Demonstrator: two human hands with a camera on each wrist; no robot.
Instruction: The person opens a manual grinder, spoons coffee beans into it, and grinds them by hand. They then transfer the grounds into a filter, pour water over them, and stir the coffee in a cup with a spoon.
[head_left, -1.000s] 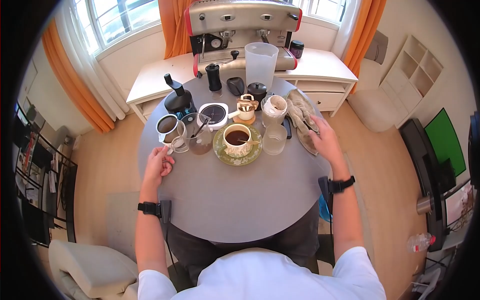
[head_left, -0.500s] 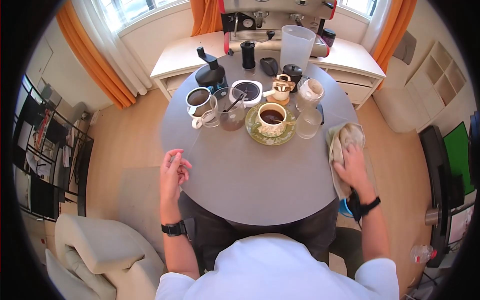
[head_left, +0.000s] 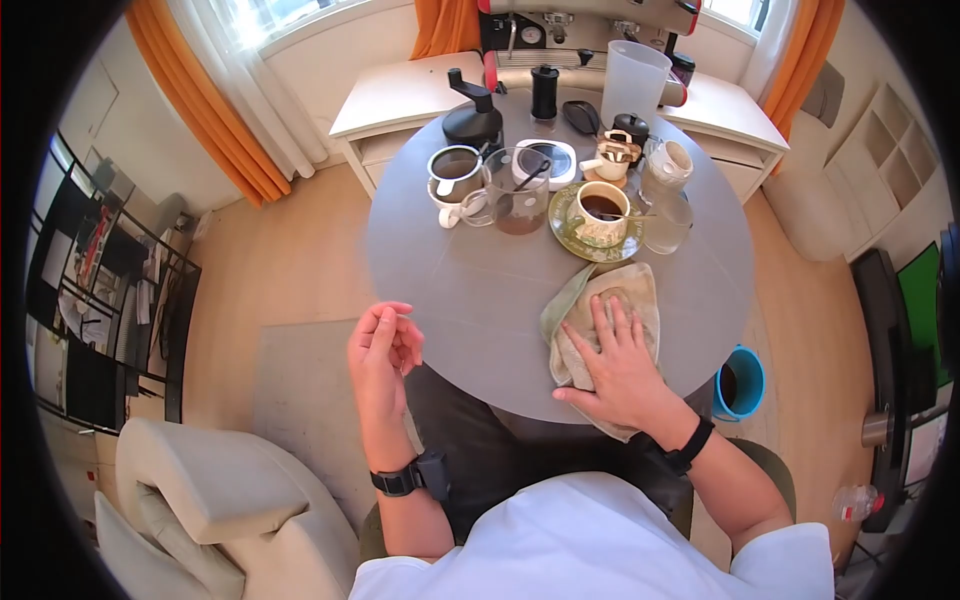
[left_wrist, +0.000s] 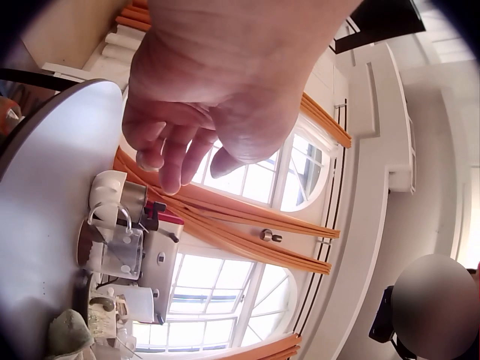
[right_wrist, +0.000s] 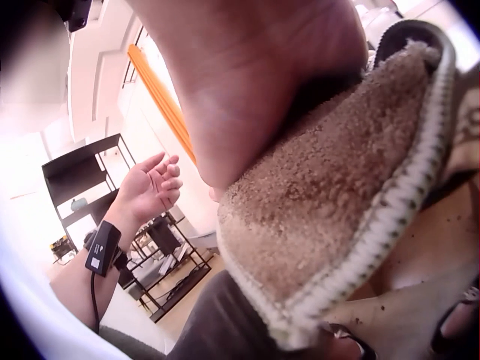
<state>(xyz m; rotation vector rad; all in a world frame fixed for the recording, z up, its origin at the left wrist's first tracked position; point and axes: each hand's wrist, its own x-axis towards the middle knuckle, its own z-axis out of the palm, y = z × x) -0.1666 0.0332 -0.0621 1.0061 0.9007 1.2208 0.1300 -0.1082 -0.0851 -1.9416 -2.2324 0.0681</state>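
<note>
Spread fingers of the right hand point(head_left: 622, 372) press flat on a beige-green cloth point(head_left: 640, 290) at the near edge of the round grey table point(head_left: 460, 290); one cloth corner hangs over the edge. The right wrist view shows the cloth's brown, fuzzy underside point(right_wrist: 322, 187) below the palm. The left hand point(head_left: 385, 355) hovers at the table's left edge, palm turned inward, fingers loosely bent, holding nothing. In the left wrist view that hand point(left_wrist: 202, 105) hangs in the air, away from the cups.
Behind the cloth stand a cup of dark liquid point(head_left: 600, 212) on a green saucer point(head_left: 570, 240), a glass jug point(head_left: 520, 205), a white-handled pitcher point(head_left: 455, 180), a clear glass point(head_left: 668, 225) and a grinder point(head_left: 472, 122). A blue bucket point(head_left: 755, 385) is on the floor at right.
The right hand has brought the cloth from the table's right side to the near middle and now lies flat on it. The left hand has come away from the pitcher. The head view has shifted.
</note>
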